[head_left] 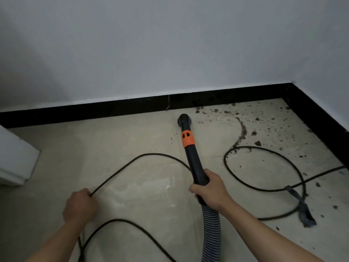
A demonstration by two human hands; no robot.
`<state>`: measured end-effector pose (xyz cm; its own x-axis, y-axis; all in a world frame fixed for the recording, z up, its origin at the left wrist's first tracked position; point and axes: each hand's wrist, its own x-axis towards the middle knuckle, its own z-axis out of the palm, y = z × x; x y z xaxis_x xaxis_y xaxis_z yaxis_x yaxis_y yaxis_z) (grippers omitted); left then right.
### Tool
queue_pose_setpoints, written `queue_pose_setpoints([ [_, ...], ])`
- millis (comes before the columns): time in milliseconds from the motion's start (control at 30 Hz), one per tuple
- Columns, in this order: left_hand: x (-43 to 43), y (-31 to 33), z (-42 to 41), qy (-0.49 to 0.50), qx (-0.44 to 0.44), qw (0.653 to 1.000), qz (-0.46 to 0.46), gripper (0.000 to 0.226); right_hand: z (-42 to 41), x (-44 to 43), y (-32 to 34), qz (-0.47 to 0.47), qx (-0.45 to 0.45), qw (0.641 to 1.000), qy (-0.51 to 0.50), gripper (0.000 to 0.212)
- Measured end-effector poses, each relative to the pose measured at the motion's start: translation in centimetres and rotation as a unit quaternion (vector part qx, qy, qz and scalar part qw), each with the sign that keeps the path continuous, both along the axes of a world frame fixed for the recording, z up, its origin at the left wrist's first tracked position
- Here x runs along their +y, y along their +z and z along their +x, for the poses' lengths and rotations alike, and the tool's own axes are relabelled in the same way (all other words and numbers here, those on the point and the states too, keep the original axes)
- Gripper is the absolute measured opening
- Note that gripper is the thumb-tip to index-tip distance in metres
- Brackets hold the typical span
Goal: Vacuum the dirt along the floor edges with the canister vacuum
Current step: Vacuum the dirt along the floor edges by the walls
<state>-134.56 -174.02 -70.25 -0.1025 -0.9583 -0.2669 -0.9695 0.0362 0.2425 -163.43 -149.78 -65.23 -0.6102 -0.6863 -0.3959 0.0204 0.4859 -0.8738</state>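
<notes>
My right hand [209, 188] grips the black vacuum wand [192, 154], which has an orange collar [187, 138]. Its round nozzle [184, 120] rests on the pale tile floor just short of the black baseboard [113, 108]. The ribbed grey hose [210, 229] runs back from under my right hand. My left hand [80, 205] pinches the black power cord [132, 161], lifting a length of it off the floor. Dark dirt crumbs [253, 127] are scattered in the corner to the right of the nozzle, with a curved swept streak among them.
The cord lies in loops on the floor at right [264, 152] and near my left arm [120, 222]. A grey strap or cloth piece [304, 210] lies on the cord at right. A white object [15, 157] stands at the left edge. Walls meet at the far right corner.
</notes>
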Motion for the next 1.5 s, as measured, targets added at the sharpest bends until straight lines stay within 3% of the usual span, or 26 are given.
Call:
queue_pose_setpoints([
  [133,1.1,-0.1,-1.6,-0.031,0.013,0.999,0.009,0.009,0.5,0.2,1.2,0.011,0.036,0.999,-0.039,0.023],
  [300,2.4,0.4,-6.7,-0.082,0.044,0.996,0.004,0.023,4.4,2.6,1.8,0.023,-0.01,0.998,0.064,0.033],
  [467,2.9,0.6,-8.1,-0.166,0.014,0.986,0.014,0.024,5.7,3.8,0.4,0.035,-0.005,0.999,0.031,0.033],
  [567,3.0,0.3,-7.2,-0.203,-0.015,0.979,0.01,0.018,5.3,4.0,0.5,0.042,0.046,0.998,0.005,0.028],
  [700,3.1,0.0,-6.5,-0.198,-0.026,0.98,-0.019,0.018,6.9,4.0,1.0,0.088,0.086,0.988,0.091,0.039],
  [933,1.7,0.7,-5.0,-0.166,-0.169,0.97,-0.052,0.024,2.9,4.2,1.0,0.074,0.074,0.989,-0.104,0.024],
  [1133,4.1,0.0,-14.6,-0.298,-0.042,0.952,-0.06,0.047,6.8,6.0,0.7,0.066,0.056,0.995,-0.053,0.028],
  [1267,5.0,-0.4,-17.4,-0.257,0.007,0.965,-0.042,0.033,6.9,6.0,-0.2,0.045,0.019,0.999,-0.021,0.033],
  [1500,3.7,-2.2,-11.6,-0.252,0.066,0.958,-0.123,0.018,7.5,5.6,-0.4,0.01,-0.011,0.994,0.107,0.03],
])
